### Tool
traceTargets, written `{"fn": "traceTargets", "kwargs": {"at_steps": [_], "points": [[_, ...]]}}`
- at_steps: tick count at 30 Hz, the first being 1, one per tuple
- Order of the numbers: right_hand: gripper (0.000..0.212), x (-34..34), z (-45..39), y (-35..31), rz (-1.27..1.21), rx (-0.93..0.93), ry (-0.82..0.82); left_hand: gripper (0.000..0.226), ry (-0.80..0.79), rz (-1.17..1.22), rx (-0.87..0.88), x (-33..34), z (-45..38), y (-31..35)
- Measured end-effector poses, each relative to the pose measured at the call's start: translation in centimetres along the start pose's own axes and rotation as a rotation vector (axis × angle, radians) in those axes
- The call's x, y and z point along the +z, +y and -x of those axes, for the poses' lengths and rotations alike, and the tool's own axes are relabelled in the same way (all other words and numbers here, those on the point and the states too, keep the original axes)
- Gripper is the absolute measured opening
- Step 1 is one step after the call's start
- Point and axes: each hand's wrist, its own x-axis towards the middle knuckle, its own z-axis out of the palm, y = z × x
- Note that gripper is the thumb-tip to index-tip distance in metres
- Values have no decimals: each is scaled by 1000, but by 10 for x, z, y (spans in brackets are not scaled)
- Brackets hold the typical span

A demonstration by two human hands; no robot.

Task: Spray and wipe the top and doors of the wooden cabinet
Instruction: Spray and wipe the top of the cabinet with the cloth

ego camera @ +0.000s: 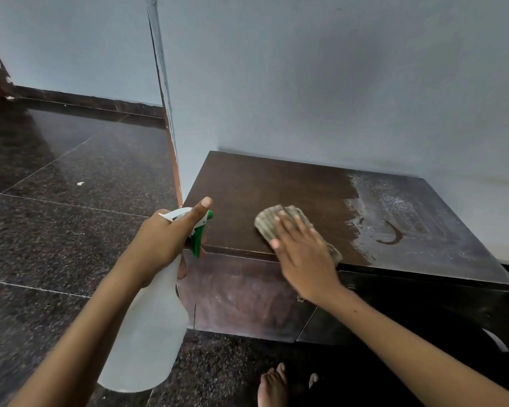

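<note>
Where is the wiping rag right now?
In the head view, the rag lies flat on the cabinet top near its front edge, pressed under the right hand, just left of the dusty patch.

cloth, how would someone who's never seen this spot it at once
Find the low brown cabinet against the pale wall. The cloth lies on its top near the front edge, under the flat right hand. It is a crumpled, ribbed, beige rag, the only soft thing there.
</note>
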Motion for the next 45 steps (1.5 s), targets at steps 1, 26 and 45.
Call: {"fn": "traceTargets", "kwargs": {"at_steps": [1, 26, 45], "points": [[67, -4, 3, 16, 15, 37, -11, 92, 0, -3, 0, 0, 1, 1], [46, 12, -90, -74, -103, -295, -212, 69, 39, 44, -89, -22, 10, 11], [46, -37, -48, 61, 57, 348, -111, 81, -44, 1, 40, 29, 3, 36]]}}
